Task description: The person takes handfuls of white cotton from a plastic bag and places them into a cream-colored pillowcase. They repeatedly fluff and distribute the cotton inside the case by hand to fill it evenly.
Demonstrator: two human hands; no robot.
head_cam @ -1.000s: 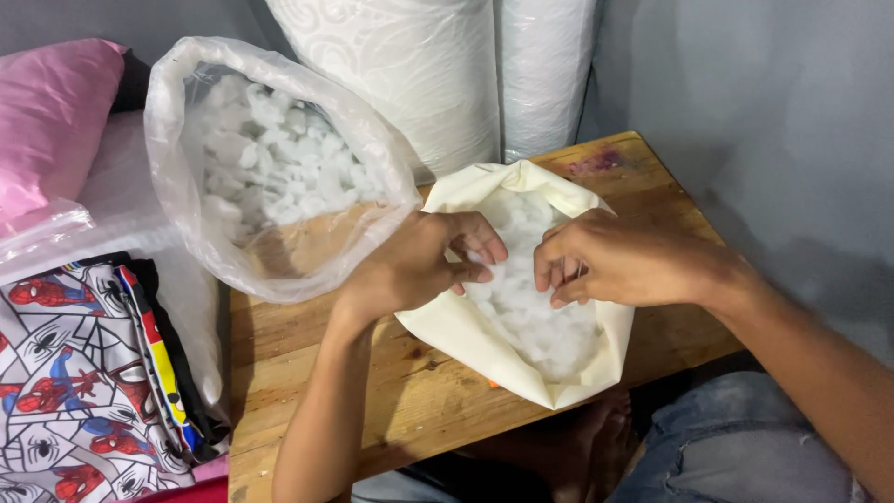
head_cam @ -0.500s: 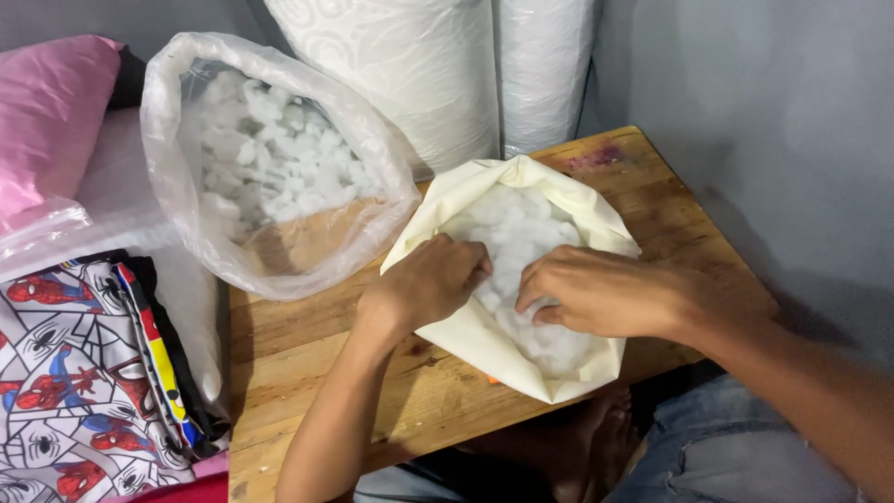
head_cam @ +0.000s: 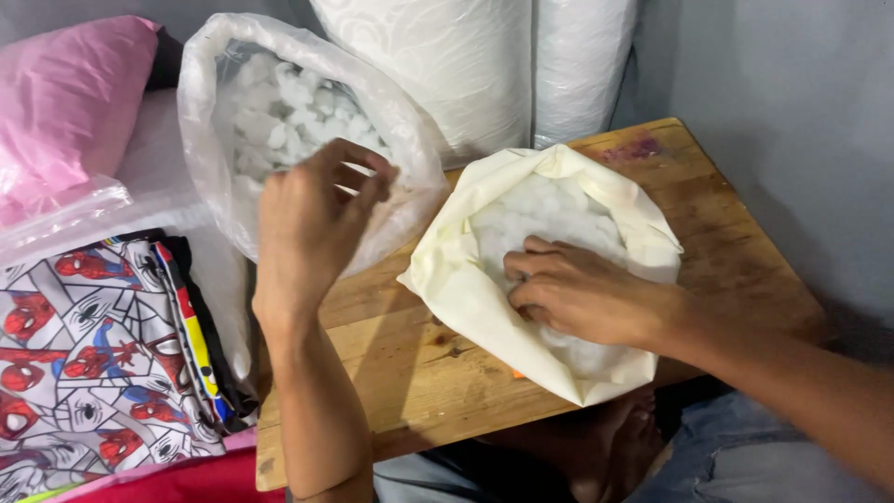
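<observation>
A cream fabric case lies on the wooden table, its mouth open and packed with white fluffy filling. My right hand rests inside the mouth, fingers curled and pressing down on the filling. My left hand is raised in front of a clear plastic bag full of the same white filling pieces. Its fingers are spread and nothing shows in them.
Rolls of white wadding stand against the grey wall behind the table. A pink cushion and folded printed fabrics in plastic wrap lie at the left. My knees in jeans are under the table's near edge.
My left hand has left the cream case and moved up and left to the plastic bag. My right hand has stayed in the case, pressing the filling.
</observation>
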